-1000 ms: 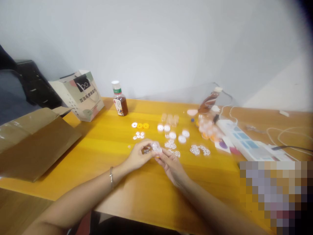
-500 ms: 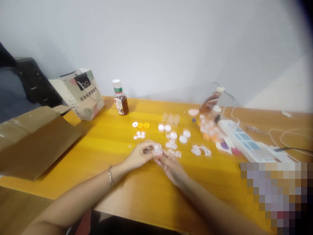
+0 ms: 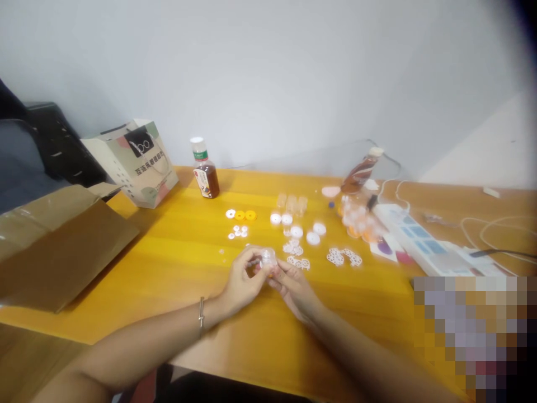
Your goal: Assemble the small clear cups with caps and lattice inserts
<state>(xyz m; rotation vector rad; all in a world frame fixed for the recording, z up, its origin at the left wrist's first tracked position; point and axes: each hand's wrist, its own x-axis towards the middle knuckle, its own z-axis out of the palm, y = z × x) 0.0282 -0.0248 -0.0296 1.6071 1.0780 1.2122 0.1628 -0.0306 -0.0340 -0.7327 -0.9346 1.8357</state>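
Between my two hands is a small clear plastic piece [image 3: 268, 258], its exact kind too blurred to tell. My left hand [image 3: 245, 280] wraps round it from the left, fingers curled. My right hand [image 3: 296, 288] pinches it from the right, where a bit of orange shows beneath. Just beyond lie white perforated plastic parts [image 3: 298, 262] and, further right, a curved pair of similar white parts [image 3: 344, 257]. White discs [image 3: 296, 232] sit behind them, along with several clear pieces [image 3: 292, 204]. Small white rings [image 3: 238, 231] and yellow discs [image 3: 245, 215] lie ahead of my left hand.
An open cardboard box [image 3: 62, 252] and a paper bag [image 3: 136, 162] stand at left. A dark drink bottle [image 3: 206, 178] is upright at the back; another bottle [image 3: 361, 170] tilts behind a bag of orange and white pieces [image 3: 361, 218]. A white box [image 3: 419, 240] and cables lie right.
My left wrist and forearm have shifted slightly right and down. Both hands keep hold of the clear piece, which sits a touch further left in view.
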